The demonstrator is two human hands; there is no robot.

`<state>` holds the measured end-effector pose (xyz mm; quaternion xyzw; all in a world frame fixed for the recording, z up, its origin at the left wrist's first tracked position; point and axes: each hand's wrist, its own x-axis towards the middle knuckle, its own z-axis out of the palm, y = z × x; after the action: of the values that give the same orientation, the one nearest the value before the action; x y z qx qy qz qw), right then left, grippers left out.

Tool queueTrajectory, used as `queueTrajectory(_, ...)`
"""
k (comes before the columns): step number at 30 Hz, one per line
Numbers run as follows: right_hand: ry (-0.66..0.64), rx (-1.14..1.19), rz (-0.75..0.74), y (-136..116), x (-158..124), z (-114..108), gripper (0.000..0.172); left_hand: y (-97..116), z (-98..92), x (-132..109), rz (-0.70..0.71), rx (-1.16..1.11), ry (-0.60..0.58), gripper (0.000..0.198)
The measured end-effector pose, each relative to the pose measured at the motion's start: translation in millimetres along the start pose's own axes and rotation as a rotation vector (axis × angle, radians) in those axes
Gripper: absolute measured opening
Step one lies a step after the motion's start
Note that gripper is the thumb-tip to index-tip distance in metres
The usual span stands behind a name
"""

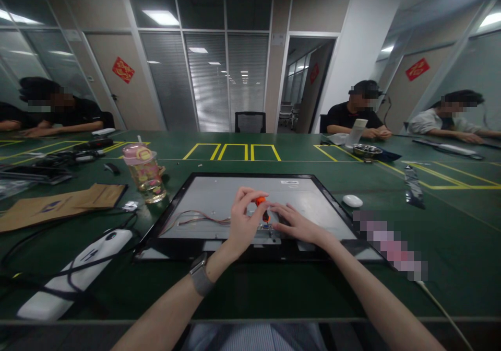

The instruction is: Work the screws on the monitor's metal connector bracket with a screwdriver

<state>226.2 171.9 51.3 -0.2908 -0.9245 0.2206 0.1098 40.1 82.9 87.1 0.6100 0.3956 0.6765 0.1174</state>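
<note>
A monitor panel (pixel 219 189) lies face down on the green table in front of me, its grey metal back up, with thin coloured wires (pixel 195 218) running across its lower left. My left hand (pixel 242 220), with a watch on the wrist, is closed around the top of an orange-handled screwdriver (pixel 262 207) that stands upright over a small part at the panel's lower middle. My right hand (pixel 295 224) lies on the panel beside the screwdriver's tip, fingers pressed down near it.
A pink-lidded bottle (pixel 145 174) stands left of the panel, with brown cardboard (pixel 58 203) and a white cabled device (pixel 74 272) further left. A white mouse (pixel 352 200) and metal bowl (pixel 367 151) sit to the right. Other people sit around the table.
</note>
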Motion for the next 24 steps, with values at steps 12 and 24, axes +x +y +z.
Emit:
queueTrajectory(12, 0.008, -0.018, 0.003, 5.0, 1.0, 3.7, 0.062, 4.6, -3.1, -0.1, -0.063, -0.127, -0.116, 0.029)
queueTrajectory(24, 0.006, -0.014, 0.011, 0.7, 0.7, 1.6, 0.058, 3.0, -3.1, 0.9, -0.050, -0.062, -0.074, 0.032)
